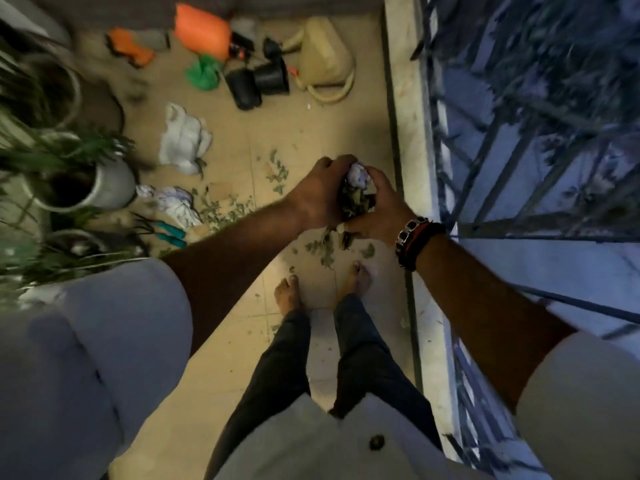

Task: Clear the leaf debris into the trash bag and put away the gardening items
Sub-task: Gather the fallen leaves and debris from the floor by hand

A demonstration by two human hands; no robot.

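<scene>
1. Left hand (pixel 317 195): fingers curled round one side of a clump of leaf debris (pixel 355 202), pressing it against the other hand.
2. Right hand (pixel 375 209): cupped on the opposite side of the same clump; bands on the wrist.
3. White crumpled piece (pixel 356 174): atop the clump, between both hands; material cannot be told.
4. Loose leaves (pixel 325 249): just below the grip, on the tiled floor (pixel 242 341); more scattered to its left.
5. Teal-handled shears (pixel 166 232): well left of the grip, on the floor.
6. White cloths (pixel 183 140): left and beyond the grip.
7. Black pots (pixel 259 83), green bag (pixel 204 72), tan watering can (pixel 325 60): far beyond the grip.
8. Railing (pixel 519 150): just right of the grip.
</scene>
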